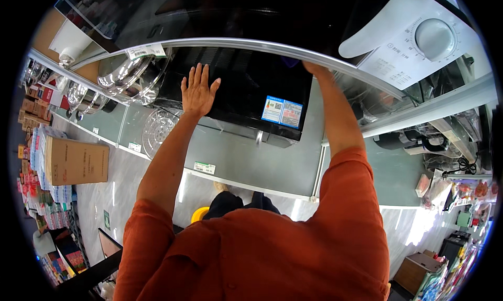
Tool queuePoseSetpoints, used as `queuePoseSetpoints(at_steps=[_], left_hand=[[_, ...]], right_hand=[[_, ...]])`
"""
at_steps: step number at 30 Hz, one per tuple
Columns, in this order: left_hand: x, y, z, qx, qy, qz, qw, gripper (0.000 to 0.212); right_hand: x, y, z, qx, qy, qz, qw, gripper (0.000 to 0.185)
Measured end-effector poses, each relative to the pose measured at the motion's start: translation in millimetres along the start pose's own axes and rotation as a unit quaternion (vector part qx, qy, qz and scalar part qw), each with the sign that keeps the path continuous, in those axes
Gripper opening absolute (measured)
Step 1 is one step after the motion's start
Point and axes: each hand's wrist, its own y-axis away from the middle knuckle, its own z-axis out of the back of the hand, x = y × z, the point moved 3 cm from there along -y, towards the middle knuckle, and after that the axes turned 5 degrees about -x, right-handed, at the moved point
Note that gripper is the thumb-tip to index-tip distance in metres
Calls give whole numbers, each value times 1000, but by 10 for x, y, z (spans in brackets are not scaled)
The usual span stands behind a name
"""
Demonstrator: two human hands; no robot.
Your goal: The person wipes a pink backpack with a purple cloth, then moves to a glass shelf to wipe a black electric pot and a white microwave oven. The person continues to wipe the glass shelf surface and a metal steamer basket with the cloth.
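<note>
A glossy black appliance [239, 92], possibly a microwave oven, sits on the grey shelf [251, 159], with blue-and-white labels [281, 112] on its near right part. My left hand [198, 92] lies flat over its left side, fingers spread and nothing held. At the appliance's far right corner is my right hand [315, 68], its fingers hidden behind the edge of the upper shelf. Beside it shows a bit of purple material [290, 61], perhaps a cloth; whether my right hand grips it is unclear.
Above stands a black-and-white microwave oven with a round dial [434, 39]. Shiny steel pots [125, 80] and a clear perforated disc [159, 130] are at the left. A metal shelf post [428, 104] rises at the right. Cardboard boxes [78, 160] stand across the aisle; a yellow object [200, 213] is near my feet.
</note>
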Motion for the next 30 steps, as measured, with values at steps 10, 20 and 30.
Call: queuePoseSetpoints(at_steps=[10,20,30], left_hand=[[23,43,-35,-8,-8,9,1000,66],[76,38,-125,-57,-13,-13,998,66],[116,48,-155,-51,-8,-7,999,66]], right_hand=[[-392,822,24,30,32,-200,979,55],[513,3609,-113,197,31,-70,977,75],[740,4065,45,111,93,-129,981,76]])
